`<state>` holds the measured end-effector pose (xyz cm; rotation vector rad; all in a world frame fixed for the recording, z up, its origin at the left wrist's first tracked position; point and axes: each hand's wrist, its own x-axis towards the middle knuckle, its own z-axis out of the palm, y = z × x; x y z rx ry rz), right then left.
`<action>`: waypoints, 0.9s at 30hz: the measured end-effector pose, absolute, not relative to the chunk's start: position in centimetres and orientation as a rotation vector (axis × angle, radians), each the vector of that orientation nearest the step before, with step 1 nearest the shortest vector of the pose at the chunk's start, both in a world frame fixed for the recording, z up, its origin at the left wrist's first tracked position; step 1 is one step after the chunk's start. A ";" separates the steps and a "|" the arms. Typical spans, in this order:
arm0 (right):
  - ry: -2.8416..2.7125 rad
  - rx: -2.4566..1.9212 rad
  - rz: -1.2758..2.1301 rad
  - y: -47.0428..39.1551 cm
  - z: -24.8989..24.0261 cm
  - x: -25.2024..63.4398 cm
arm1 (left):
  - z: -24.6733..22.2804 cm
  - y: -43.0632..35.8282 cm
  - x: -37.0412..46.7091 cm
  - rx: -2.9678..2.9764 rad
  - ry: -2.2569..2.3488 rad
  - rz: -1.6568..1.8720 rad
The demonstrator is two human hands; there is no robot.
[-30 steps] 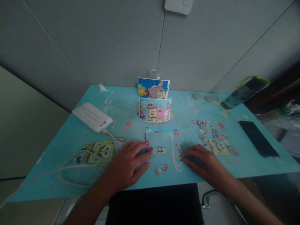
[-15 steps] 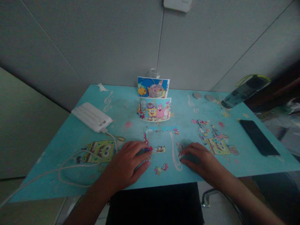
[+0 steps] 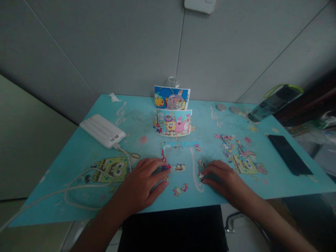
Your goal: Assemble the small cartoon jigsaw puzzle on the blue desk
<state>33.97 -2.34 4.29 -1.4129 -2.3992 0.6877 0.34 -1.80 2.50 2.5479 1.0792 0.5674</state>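
A partly joined jigsaw puzzle [image 3: 181, 144] lies on the blue table, with its top edge and part of its left side linked. My left hand [image 3: 148, 178] rests at its lower left, thumb and fingers apart, fingertips touching the pieces there. A short joined strip [image 3: 179, 167] runs right from those fingertips. My right hand [image 3: 220, 176] pinches a small puzzle piece [image 3: 201, 177] on the right side, just below another loose piece [image 3: 201, 162]. Several joined pieces [image 3: 180, 189] lie nearer the table's front edge.
A picture card [image 3: 173, 122] stands behind the puzzle, with a clear jar [image 3: 175, 101] behind it. More loose pieces [image 3: 227, 143] are heaped to the right, near a dark phone [image 3: 290, 154] and a bottle [image 3: 274, 103]. A white power bank [image 3: 103, 131] with a cable lies left.
My right fingers have shifted slightly, and the piece between them now shows more at their tips, a little left of before. The left hand stays in place.
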 end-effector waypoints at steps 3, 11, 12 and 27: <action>-2.409 -1.388 0.668 -2.4 4.4 33.5 | 2.5 -1.8 0.3 2.544 1.079 0.571; -2.412 -1.269 0.666 -0.9 3.9 31.7 | 2.5 -1.8 0.4 2.562 1.087 0.556; -2.406 -1.263 0.665 -0.7 3.9 31.5 | 2.5 -1.8 0.4 2.565 1.084 0.553; -2.425 -1.272 0.611 1.0 4.1 29.8 | 2.5 -1.8 0.4 2.553 1.069 0.582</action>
